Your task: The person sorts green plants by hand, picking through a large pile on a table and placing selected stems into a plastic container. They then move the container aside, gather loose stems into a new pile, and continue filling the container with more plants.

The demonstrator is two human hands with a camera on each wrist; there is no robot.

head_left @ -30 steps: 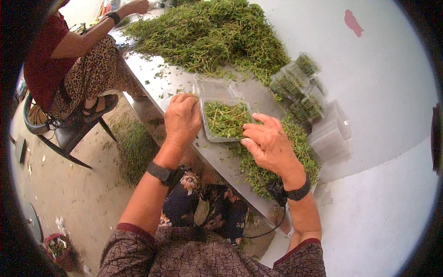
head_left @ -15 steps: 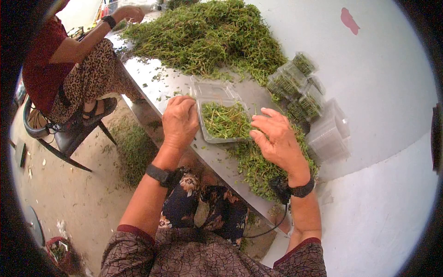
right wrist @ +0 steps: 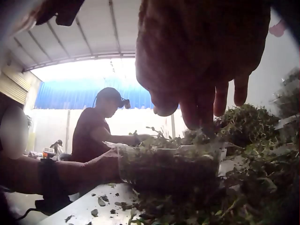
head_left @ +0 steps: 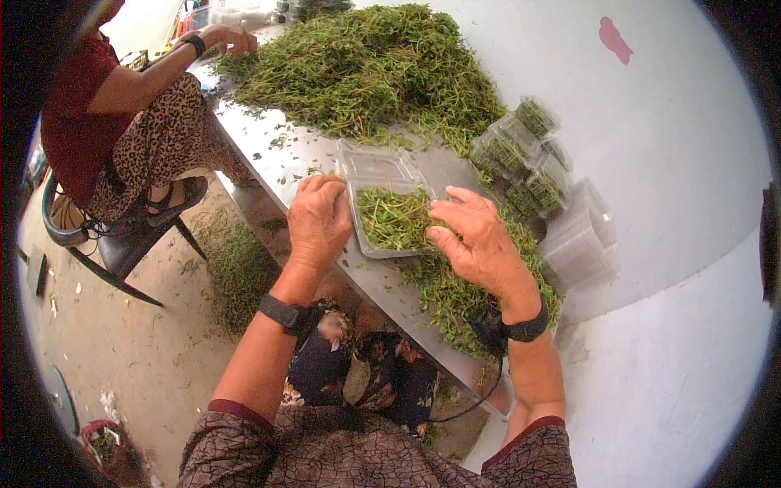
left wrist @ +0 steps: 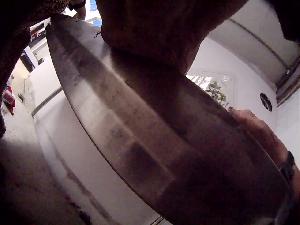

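A clear plastic box (head_left: 390,250) with a raised lid (head_left: 376,161) stands on the metal table, filled with green sprigs (head_left: 396,216). My left hand (head_left: 319,221) grips its left rim with curled fingers, as the right wrist view also shows beside the box (right wrist: 168,164). My right hand (head_left: 482,244) is at the box's right side, fingertips touching the sprigs. In the right wrist view the right hand's fingers (right wrist: 190,110) point down, fairly straight, over the greens. The left wrist view shows mostly the table's underside (left wrist: 140,140); the left hand's fingertips are hidden there.
A large heap of greens (head_left: 374,69) covers the far table; a smaller pile (head_left: 455,305) lies by my right hand. Filled boxes (head_left: 521,146) and stacked empty ones (head_left: 579,236) stand along the wall. Another person (head_left: 89,106) sits at the left.
My right hand lifted slightly off the box's right edge, then came back left onto the sprigs. My left hand stays on the rim. The other person's hand has shifted near the heap.
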